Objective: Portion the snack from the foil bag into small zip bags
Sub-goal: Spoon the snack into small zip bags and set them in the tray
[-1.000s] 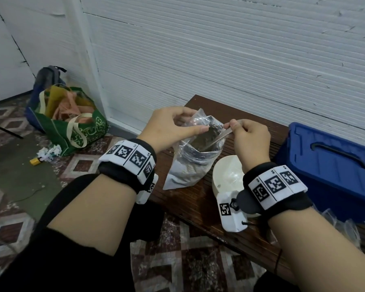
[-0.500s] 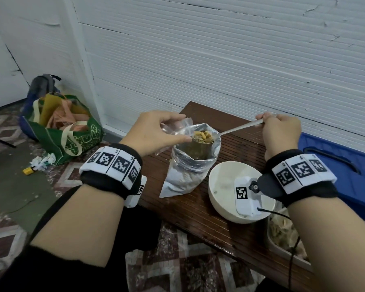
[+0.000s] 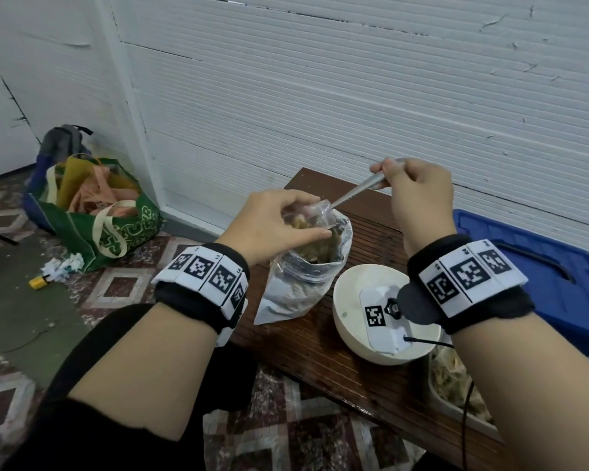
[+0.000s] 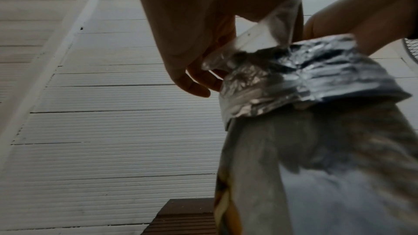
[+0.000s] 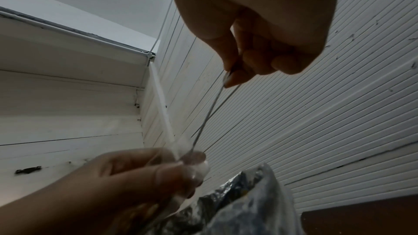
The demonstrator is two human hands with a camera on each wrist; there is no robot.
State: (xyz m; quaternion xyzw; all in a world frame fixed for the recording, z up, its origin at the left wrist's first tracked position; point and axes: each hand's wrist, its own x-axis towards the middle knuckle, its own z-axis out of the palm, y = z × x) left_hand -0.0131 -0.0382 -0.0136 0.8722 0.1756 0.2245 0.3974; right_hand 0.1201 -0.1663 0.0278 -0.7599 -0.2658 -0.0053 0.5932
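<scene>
A silver foil bag (image 3: 300, 283) (image 4: 316, 131) (image 5: 237, 203) stands open on the dark wooden table (image 3: 320, 351), with brownish snack showing at its rolled mouth. My left hand (image 3: 276, 226) (image 4: 203, 42) (image 5: 135, 176) pinches a small clear zip bag (image 3: 315, 212) (image 4: 264, 37) (image 5: 190, 156) just above the foil bag's mouth. My right hand (image 3: 415, 195) (image 5: 260, 42) grips the handle of a metal spoon (image 3: 357, 193) (image 5: 210, 113). The spoon slants down to the left with its bowl inside the zip bag's opening.
A white bowl (image 3: 351, 334) sits right of the foil bag, under my right wrist. A blue lidded bin (image 3: 541, 273) stands at the far right, a metal tray of snack (image 3: 456, 382) at the near right. A green tote (image 3: 92, 212) lies on the floor, left.
The spoon lifted out of the foil bag loaded with snack, and my right hand rose and tilted its bowl into the zip bag. My left hand stayed over the foil bag.
</scene>
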